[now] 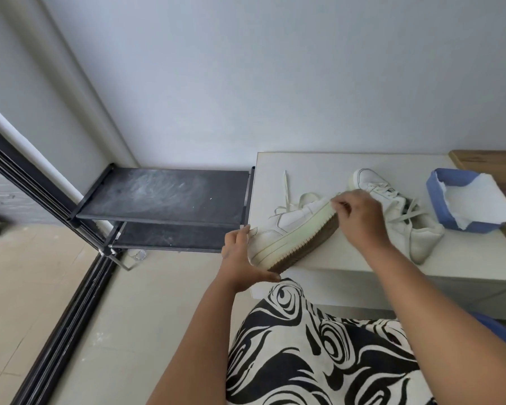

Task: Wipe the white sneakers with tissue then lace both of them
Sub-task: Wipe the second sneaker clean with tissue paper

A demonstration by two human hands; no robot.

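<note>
Left hand (241, 258): you cupped the heel of the near sneaker (289, 232), tipped on its side on the tabletop (465, 258).
Right hand (360, 220): pinched at its toe edge; tissue unconfirmed.
Second sneaker (403, 217): behind, laces loose.
Progress: wiping stage, lacing pending.

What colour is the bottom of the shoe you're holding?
Brown. The sole of the tilted sneaker shows best in the head view.

Left hand (240, 255) cups with fingers spread, thumb extended; right hand (360, 217) reaches forward, fingertips (338, 206) pinched
</note>
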